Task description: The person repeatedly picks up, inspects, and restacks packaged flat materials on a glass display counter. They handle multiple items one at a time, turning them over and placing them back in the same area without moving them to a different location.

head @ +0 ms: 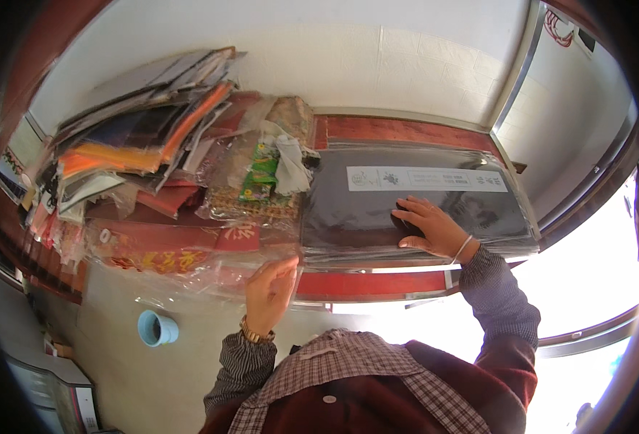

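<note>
My right hand [433, 225] lies palm down, fingers spread, on a stack of dark, flat packs [346, 222] in clear plastic. A pale paper label [428, 179] with writing runs along the far half of the top pack. My left hand [270, 290] is by the near left corner of that stack, at the edge of a clear plastic sleeve [216, 271]. Its fingers are bent and close together; whether they pinch the plastic, I cannot tell. Under the sleeve is a red printed sheet [162, 244] with yellow characters.
Left of the stack, a patterned, plastic-wrapped bundle [254, 209] carries a green packet [260, 171] and a crumpled white cloth [292, 163]. Beyond it is a leaning heap of bagged flat items [135, 130]. A light blue bin [157, 328] stands on the floor. A wall [352, 65] rises behind.
</note>
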### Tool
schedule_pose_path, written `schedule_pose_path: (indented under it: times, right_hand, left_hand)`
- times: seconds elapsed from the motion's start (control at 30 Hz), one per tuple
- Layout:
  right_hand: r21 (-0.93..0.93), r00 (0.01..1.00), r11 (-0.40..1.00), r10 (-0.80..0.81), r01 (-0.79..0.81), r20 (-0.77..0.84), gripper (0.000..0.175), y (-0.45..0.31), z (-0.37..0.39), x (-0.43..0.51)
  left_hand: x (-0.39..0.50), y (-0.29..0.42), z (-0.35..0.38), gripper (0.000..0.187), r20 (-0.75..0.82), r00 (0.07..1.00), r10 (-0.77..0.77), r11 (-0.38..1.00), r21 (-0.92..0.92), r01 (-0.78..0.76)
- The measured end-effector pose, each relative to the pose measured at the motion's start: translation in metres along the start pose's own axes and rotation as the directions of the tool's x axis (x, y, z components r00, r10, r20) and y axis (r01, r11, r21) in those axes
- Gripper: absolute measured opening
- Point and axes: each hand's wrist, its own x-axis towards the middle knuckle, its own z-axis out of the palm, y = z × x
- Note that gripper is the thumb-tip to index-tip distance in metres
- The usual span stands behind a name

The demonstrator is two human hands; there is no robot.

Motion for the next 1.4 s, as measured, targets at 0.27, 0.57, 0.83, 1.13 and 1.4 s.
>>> schedule_pose_path:
  times: [0.27,0.57,0.83,1.13,1.4]
  right_hand:
    - [-0.152,0.991,0.984,0.082,-0.097,-0.103,0.058,-0.004,0.021,-0.044]
    - [-0.009,0.982,0.999,0.041,-0.044,-0.185,0.029,0.016,-0.005,-0.024]
    - [-0.018,0.963,1.0,0.012,-0.018,-0.268,0.025,0.008,-0.007,-0.029]
    - [0.049,0.803,0.981,0.182,-0.187,-0.568,0.038,0.006,-0.037,-0.062]
    - [-0.05,0.957,0.999,-0.029,0.015,-0.29,0.034,-0.066,0.0,-0.126]
  left_hand:
    - [0.026,-0.023,0.035,0.029,0.014,0.999,0.045,0.995,0.087,-0.046]
    - [0.036,-0.025,0.045,0.047,-0.091,0.995,-0.046,0.97,-0.24,0.023]
    - [0.038,-0.029,0.059,0.062,-0.149,0.989,0.014,0.999,-0.044,-0.021]
    - [0.023,-0.012,0.05,0.055,0.208,0.908,-0.364,0.61,-0.684,0.401]
    - [0.028,-0.013,0.057,0.056,0.473,0.705,-0.528,0.171,-0.754,0.634]
